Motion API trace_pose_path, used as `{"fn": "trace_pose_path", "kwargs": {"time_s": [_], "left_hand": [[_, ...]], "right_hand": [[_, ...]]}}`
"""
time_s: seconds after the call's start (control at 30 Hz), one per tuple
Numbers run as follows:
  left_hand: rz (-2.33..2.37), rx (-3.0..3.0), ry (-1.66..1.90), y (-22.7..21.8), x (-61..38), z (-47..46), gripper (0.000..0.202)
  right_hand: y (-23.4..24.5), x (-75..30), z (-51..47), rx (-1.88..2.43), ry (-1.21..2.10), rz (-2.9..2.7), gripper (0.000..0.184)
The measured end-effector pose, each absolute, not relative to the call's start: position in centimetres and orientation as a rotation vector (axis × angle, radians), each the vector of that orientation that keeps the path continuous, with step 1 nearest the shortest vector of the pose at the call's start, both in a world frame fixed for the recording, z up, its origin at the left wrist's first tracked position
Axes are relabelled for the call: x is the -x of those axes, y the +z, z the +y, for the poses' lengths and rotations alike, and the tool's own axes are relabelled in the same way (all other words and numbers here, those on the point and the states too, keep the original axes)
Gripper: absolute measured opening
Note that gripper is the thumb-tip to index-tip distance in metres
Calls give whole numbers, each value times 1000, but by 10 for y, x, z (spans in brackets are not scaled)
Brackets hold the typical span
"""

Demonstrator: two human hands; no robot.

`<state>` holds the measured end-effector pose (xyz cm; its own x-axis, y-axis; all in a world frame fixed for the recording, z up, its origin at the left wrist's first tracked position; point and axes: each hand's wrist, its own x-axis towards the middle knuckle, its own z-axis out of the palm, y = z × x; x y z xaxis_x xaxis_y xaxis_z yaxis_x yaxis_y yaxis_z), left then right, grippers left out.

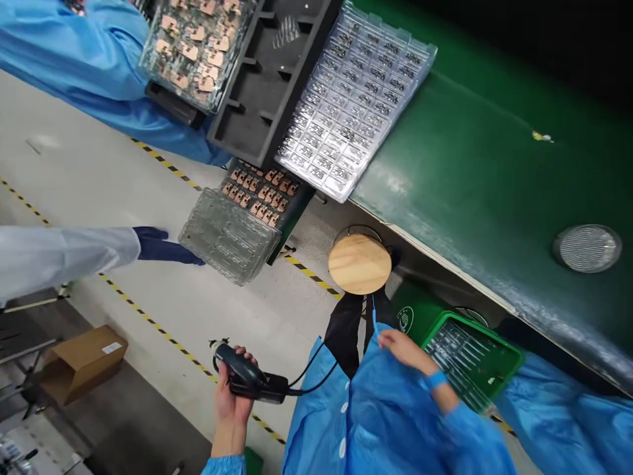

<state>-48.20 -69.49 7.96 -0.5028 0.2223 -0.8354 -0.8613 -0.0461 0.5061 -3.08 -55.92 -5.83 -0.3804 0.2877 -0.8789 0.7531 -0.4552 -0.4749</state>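
Observation:
My left hand (pixel 231 396) is wrapped around a dark handheld device (pixel 247 371) with a rounded body and a flat black block. A black cable (pixel 314 379) runs from it toward my blue coat (pixel 376 422). My right hand (pixel 403 348), with a blue band (pixel 436 379) on its wrist, has its fingers pinched together at the coat's front. A thin blue cord (pixel 374 315) rises from those fingertips; whether they grip the cord or the cloth is hard to see. Just beyond my legs stands a round wooden stool (pixel 360 264).
Clear trays of small metal parts (pixel 356 99) lie on the green table (pixel 475 171), beside a black foam tray (pixel 267 72). Copper-coloured parts (pixel 262 191) fill trays at left, near another person's gloved hand (pixel 165 246). A green bin (pixel 509 359) and cardboard box (pixel 82 363) stand on the floor.

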Motion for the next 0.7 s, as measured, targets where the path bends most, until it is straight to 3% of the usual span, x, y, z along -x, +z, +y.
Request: {"fn": "trace_pose_path", "kwargs": {"time_s": [0.17, 0.3, 0.47, 0.57, 0.7], "left_hand": [[1382, 729, 1719, 83, 475, -671, 34], [1313, 682, 1726, 97, 459, -649, 30], [1238, 558, 1607, 128, 432, -611, 34], [1214, 423, 1457, 152, 417, -586, 36], [1223, 251, 1245, 193, 409, -558, 46]], "right_hand": [[74, -61, -584, -1228, -2103, 1403, 75], [116, -93, -571, -1493, -1823, 1472, 73], [172, -112, -549, -1904, -1808, 1662, 84], [185, -97, -539, -2184, -1998, 1701, 88], [158, -19, -515, -2161, -2323, 1769, 93]]}}
